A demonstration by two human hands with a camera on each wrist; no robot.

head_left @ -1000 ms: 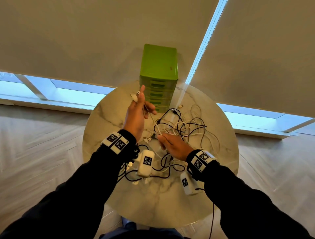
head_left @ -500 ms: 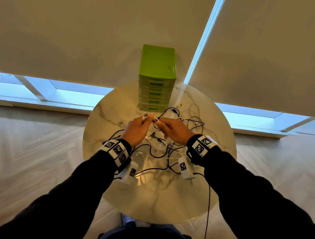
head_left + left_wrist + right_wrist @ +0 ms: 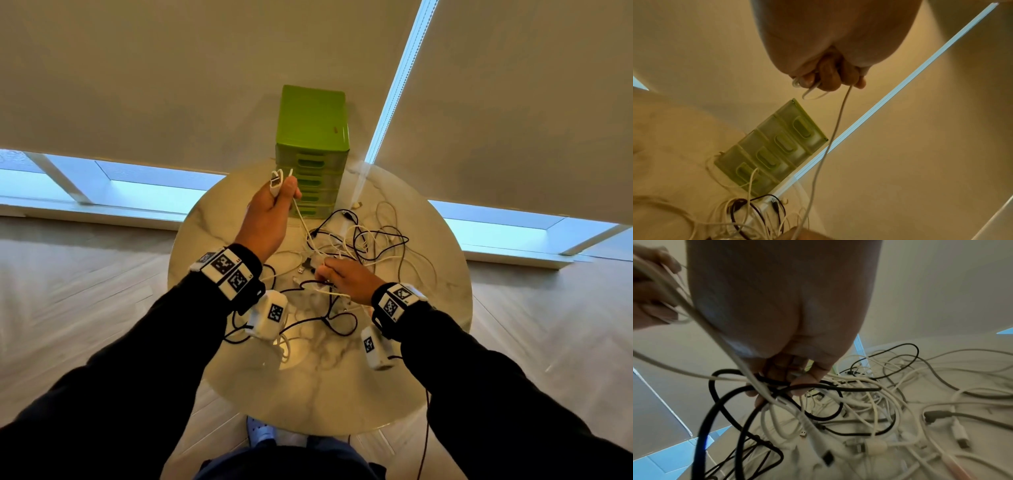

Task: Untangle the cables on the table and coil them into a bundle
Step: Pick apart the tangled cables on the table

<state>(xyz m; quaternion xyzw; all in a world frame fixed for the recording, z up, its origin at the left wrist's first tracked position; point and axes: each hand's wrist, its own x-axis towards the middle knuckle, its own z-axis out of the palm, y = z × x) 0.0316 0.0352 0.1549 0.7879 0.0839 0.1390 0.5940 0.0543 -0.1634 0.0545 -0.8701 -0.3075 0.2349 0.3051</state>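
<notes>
A tangle of black and white cables (image 3: pixel 359 246) lies on the round marble table (image 3: pixel 322 383). My left hand (image 3: pixel 274 209) is raised above the table's far left and grips a white cable (image 3: pixel 301 219) with small loops and a connector sticking up from the fist. That white cable (image 3: pixel 830 142) runs down taut from my curled left fingers (image 3: pixel 828 81) into the tangle. My right hand (image 3: pixel 342 277) is low over the pile, its fingers (image 3: pixel 797 382) curled among black and white cables (image 3: pixel 777 389) at the knot.
A green drawer unit (image 3: pixel 311 150) stands at the table's far edge, just behind my left hand. Loose cable ends (image 3: pixel 960 433) and plugs spread to the right. Window blinds hang behind the table; wooden floor surrounds it.
My left hand has lifted up and away toward the drawer unit, pulling the white cable taut. My right hand has dropped back onto the tangle.
</notes>
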